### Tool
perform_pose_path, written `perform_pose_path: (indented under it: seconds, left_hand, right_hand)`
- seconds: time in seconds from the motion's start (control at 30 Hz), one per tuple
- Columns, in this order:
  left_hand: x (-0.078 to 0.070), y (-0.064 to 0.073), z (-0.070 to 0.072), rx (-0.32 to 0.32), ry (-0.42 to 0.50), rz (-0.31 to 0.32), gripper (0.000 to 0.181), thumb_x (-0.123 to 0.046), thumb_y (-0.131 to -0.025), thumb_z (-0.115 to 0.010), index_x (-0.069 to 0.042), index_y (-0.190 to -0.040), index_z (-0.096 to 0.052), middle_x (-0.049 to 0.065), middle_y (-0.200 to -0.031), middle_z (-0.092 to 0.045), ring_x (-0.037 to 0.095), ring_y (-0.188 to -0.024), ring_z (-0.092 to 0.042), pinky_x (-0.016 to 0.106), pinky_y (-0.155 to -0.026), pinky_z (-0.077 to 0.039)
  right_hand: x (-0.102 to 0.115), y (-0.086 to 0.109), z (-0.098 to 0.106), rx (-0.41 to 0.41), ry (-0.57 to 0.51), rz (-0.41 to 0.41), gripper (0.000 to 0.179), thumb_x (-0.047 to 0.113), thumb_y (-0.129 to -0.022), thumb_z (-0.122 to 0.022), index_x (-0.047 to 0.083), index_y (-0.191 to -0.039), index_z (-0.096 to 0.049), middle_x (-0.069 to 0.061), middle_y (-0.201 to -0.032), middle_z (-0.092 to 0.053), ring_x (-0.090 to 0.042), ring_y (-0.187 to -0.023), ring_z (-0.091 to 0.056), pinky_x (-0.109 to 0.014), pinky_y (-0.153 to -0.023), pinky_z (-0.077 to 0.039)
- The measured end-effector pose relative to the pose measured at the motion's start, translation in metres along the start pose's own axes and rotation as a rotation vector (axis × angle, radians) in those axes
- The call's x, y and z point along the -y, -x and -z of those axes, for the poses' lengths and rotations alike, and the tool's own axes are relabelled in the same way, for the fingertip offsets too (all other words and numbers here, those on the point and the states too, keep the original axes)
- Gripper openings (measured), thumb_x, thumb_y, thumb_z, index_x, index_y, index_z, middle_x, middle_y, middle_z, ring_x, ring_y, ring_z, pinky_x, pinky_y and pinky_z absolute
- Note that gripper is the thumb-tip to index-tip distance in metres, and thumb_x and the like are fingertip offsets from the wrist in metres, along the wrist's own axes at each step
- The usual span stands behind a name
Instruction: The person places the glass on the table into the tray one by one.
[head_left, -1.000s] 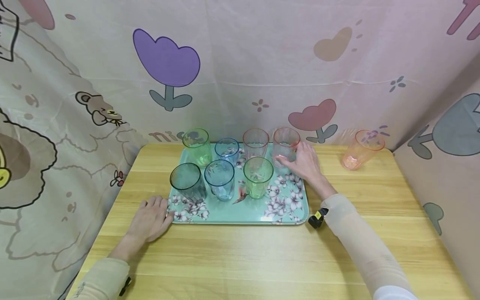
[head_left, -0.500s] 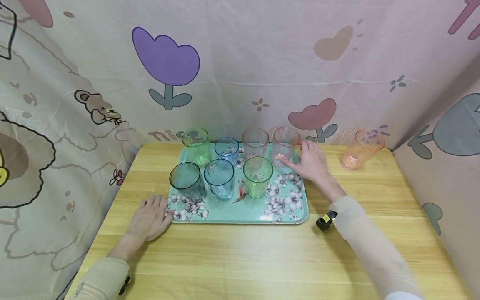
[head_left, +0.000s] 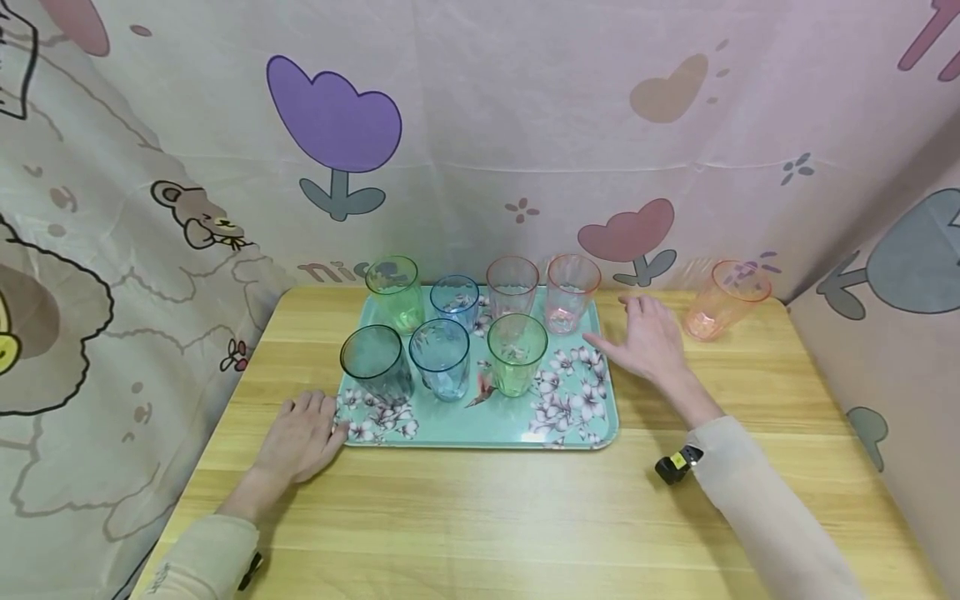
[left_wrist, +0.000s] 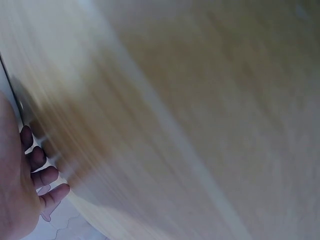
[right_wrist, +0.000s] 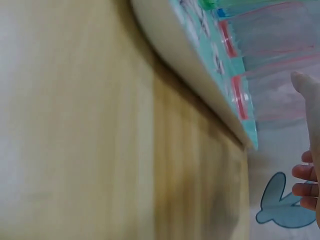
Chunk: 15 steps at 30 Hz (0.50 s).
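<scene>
My right hand is just off the right edge of the turquoise flowered tray, thumb and fingers spread apart with nothing between them. Beside it, at the tray's back right corner, stands a clear pink-rimmed glass. Farther right on the table is an orange glass. At the tray's left edge my left hand lies palm down, fingers extended, thumb at the rim. Right wrist view: the thumb overlaps a pink glass. Left wrist view: the left fingers show close to the tabletop.
Several more glasses stand upright on the tray: a dark grey one, a blue one, a green one, a small blue one, a second green one and a pinkish one. A printed curtain hangs behind the wooden table.
My right hand has let go of the pink-rimmed glass at the back right of the tray and moved right, toward the orange glass. The left hand has stayed in place.
</scene>
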<state>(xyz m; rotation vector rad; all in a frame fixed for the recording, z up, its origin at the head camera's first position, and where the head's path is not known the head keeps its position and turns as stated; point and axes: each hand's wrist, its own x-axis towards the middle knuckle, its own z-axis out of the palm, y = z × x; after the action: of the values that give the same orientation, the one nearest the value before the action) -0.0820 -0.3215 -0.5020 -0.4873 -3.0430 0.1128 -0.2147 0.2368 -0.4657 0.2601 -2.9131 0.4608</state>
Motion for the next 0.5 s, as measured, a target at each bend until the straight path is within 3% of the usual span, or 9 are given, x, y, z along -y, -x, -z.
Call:
perform_pose_path:
  seconds: [0.3, 0.5]
  left_hand:
    - [0.0, 0.0, 0.001, 0.01, 0.006, 0.009, 0.039, -0.038, -0.102, -0.052, 0.0, -0.112, -0.055, 0.021, -0.111, -0.062, 0.038, -0.109, -0.056, 0.057, -0.092, -0.046]
    - [0.0, 0.0, 0.001, 0.007, 0.008, 0.01, 0.037, -0.038, -0.102, -0.052, -0.002, -0.109, -0.054, 0.019, -0.107, -0.061, 0.036, -0.105, -0.055, 0.055, -0.09, -0.045]
  right_hand:
    - [-0.024, 0.026, 0.01, 0.017, 0.007, -0.066, 0.101, 0.077, -0.086, -0.065, -0.004, -0.145, -0.052, -0.029, -0.138, -0.054, -0.048, -0.13, -0.05, -0.064, -0.11, -0.04]
    - [-0.042, 0.04, 0.017, -0.02, -0.006, -0.092, 0.098, 0.074, -0.086, -0.067, -0.006, -0.142, -0.053, -0.031, -0.136, -0.054, -0.051, -0.13, -0.048, -0.068, -0.111, -0.036]
